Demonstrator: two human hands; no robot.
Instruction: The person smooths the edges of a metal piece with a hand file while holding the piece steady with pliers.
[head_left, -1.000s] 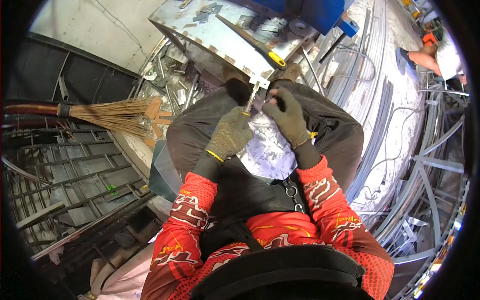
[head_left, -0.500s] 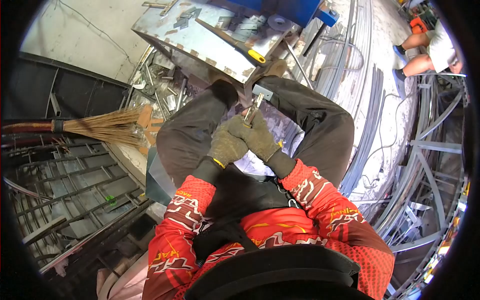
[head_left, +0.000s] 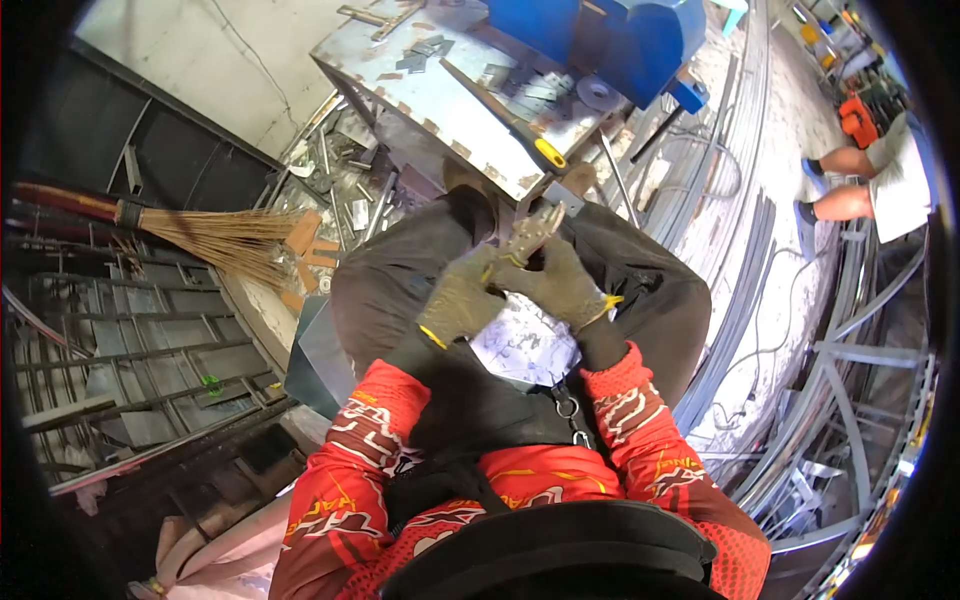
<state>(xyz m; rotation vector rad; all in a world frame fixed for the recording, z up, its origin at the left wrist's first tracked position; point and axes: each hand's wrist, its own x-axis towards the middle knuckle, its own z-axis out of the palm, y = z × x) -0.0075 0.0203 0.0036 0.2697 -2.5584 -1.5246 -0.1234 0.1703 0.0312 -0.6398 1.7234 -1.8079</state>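
Both my hands wear dark olive work gloves with yellow at the cuffs. They meet between my knees around a silver pliers-like metal tool (head_left: pixel 537 229), its tip pointing up and away from me. My left hand (head_left: pixel 462 297) is closed at the tool's lower left side. My right hand (head_left: pixel 563 283) wraps it from the right, thumb toward the left glove. The gloves hide the tool's lower part. Just beyond the tip, a small grey metal plate (head_left: pixel 568 199) shows by the table corner, above my right leg.
Ahead stands a metal worktable (head_left: pixel 400 95) with a yellow-handled tool (head_left: pixel 549 152), metal pieces and a disc (head_left: pixel 598 94). A blue machine (head_left: pixel 640 45) is behind. Left lies a straw broom (head_left: pixel 215 232); right, long metal bars (head_left: pixel 735 290) and another person's legs (head_left: pixel 843 200).
My view has shifted, so the table sits further right. My hands have spread apart slightly at the wrists and turned around the tool, which tilts more to the right.
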